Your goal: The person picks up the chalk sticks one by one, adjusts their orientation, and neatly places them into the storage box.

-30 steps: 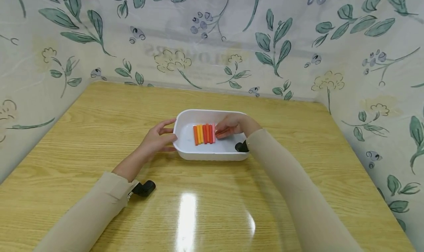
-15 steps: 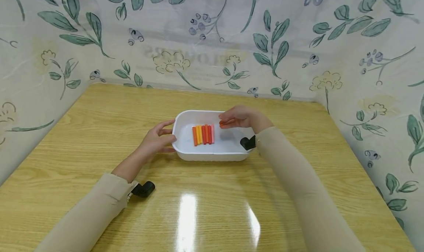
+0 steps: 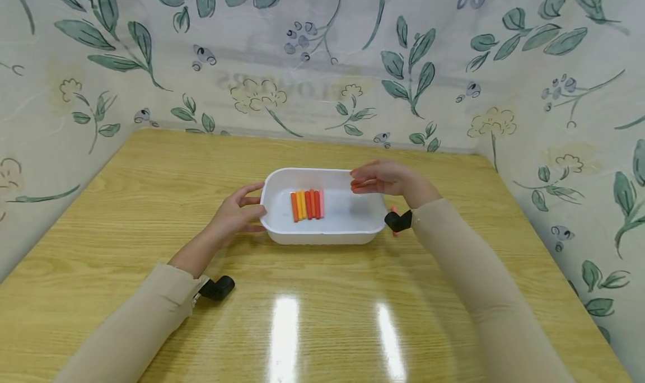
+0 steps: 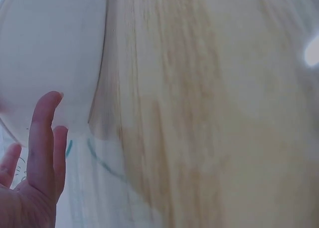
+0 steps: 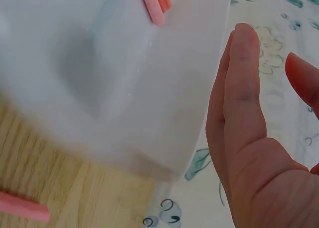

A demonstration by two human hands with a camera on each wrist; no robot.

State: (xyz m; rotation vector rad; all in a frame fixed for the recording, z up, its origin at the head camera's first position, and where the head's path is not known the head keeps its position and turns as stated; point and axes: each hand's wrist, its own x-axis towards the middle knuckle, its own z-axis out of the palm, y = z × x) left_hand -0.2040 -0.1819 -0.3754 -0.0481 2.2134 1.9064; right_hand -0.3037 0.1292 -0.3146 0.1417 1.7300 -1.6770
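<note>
A white plastic tray point(image 3: 347, 238) holds a neat row of crayon-like sticks point(image 3: 308, 205) in orange, yellow, red and pink, toward its left half. At the tray's left end, my left hand point(image 3: 233, 212) rests its extended fingertips against the rim and wall; the left wrist view shows the fingers point(image 4: 42, 153) alongside the white wall. My right hand point(image 3: 388, 180) hovers over the tray's back right corner with nothing in it. In the right wrist view its fingers point(image 5: 242, 88) are straight and the thumb stands apart.
A loose pink stick point(image 5: 25, 207) lies on the wooden table point(image 3: 322, 293) beside the tray's right end, partly covered in the head view by the black wrist camera point(image 3: 398, 221). Leaf-patterned sheeting point(image 3: 312, 108) stands along the back and sides.
My right hand has lifted away from the pink end of the row and moved right. The loose pink stick now shows past the right wrist. My left hand stays at the tray.
</note>
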